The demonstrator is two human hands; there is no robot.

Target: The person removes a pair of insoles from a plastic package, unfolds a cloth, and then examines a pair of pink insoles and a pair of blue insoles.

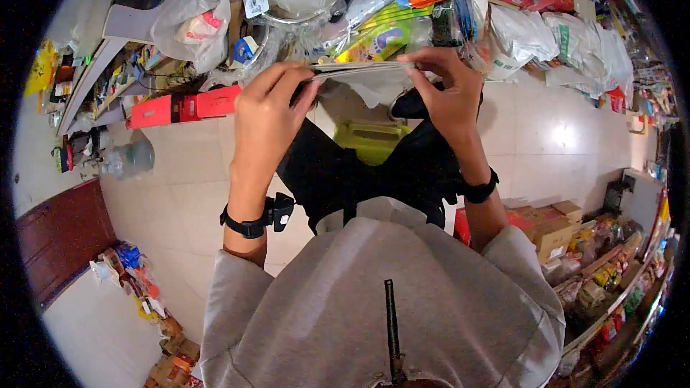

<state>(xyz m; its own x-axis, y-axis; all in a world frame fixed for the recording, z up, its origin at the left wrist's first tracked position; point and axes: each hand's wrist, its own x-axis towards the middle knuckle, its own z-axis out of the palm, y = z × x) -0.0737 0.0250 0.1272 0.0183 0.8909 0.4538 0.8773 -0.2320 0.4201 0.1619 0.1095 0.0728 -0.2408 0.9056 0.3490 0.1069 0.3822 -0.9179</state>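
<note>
Between my two hands a thin stack of whitish sheets is stretched level, seen nearly edge-on. Whether it is paper or plastic I cannot make out. My left hand pinches its left end between thumb and fingers. At the opposite end, the thumb and fingertips of my right hand are closed on it. A pale, ragged-edged piece hangs below the stack. Just beyond it lies a heap of packaged goods, with a green-yellow packet nearest the sheets.
A yellow-green stool or box stands between my legs. White plastic bags sit on the right of the heap, and a red box lies on the left. Cardboard boxes and stocked shelves are at the lower right.
</note>
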